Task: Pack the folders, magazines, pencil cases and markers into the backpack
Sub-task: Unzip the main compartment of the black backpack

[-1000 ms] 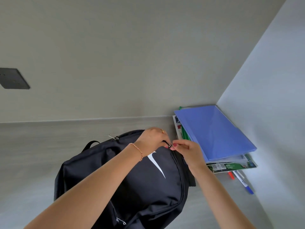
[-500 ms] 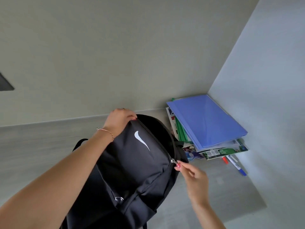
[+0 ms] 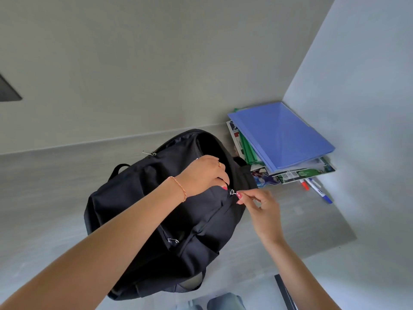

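A black backpack [image 3: 138,204] lies on the grey table with its main compartment unzipped along the top. My left hand [image 3: 203,175] grips the front flap at the edge of the opening. My right hand [image 3: 259,204] pinches the metal zipper pull [image 3: 232,192] on the bag's right side. Right of the bag, in the corner, a blue folder [image 3: 279,135] tops a stack with a green folder [image 3: 248,148] and magazines [image 3: 297,174] beneath. Red and blue markers [image 3: 317,190] lie beside the stack. No pencil case is visible.
A wall runs behind the grey table [image 3: 44,180] and another closes its right side. The table's front edge [image 3: 324,249] cuts off at the lower right. A dark panel [image 3: 9,90] is on the back wall at far left.
The zipper has travelled from the top of the bag down its right side, opening the main compartment. My left hand moved onto the flap edge beside the zipper pull.
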